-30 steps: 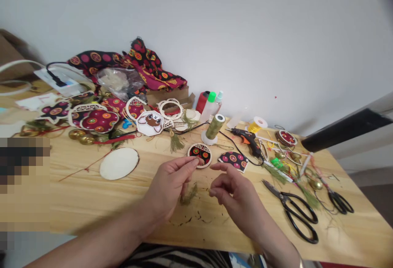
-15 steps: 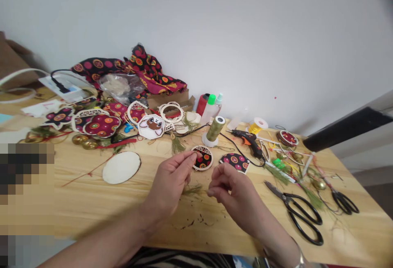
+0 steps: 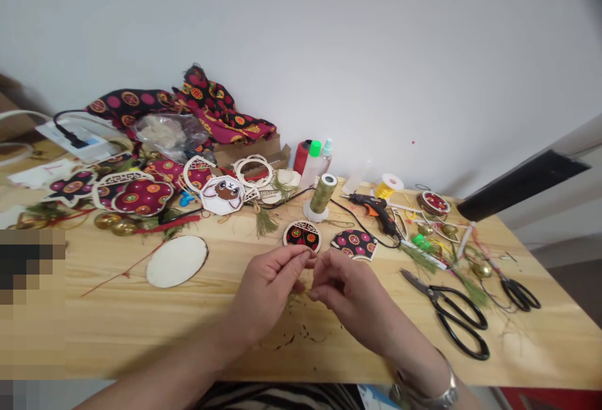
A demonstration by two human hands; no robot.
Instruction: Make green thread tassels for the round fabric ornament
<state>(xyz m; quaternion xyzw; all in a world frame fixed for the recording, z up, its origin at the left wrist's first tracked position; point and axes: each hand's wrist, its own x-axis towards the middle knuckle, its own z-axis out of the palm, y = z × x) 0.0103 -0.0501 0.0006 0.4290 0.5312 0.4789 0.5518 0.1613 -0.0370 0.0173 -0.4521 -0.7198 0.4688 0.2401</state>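
Note:
My left hand (image 3: 273,284) is closed in a pinch over the near middle of the table. Close beside it on the right, my right hand (image 3: 350,294) is also pinched, its fingertips almost meeting the left ones. Whatever lies between the fingers is too fine to make out; a few olive strands show below them. Just beyond the hands lies a round wooden-framed ornament (image 3: 302,234) with patterned fabric, partly covered by the left fingers. A fabric-covered piece (image 3: 355,244) sits past the right hand. Behind the ornament stands a spool of olive thread (image 3: 323,195).
Black-handled scissors (image 3: 454,310) lie at the right, with a smaller pair (image 3: 521,294) beyond. A glue gun (image 3: 374,209) rests near the wall. An oval white piece (image 3: 177,261) is at the left. Behind it are several ornaments, a sheep-face piece (image 3: 222,195) and bunched fabric (image 3: 211,106).
My hands have come closer together, the right one moving left toward the left fingertips. The camera view has shifted slightly, so the table items appear further left.

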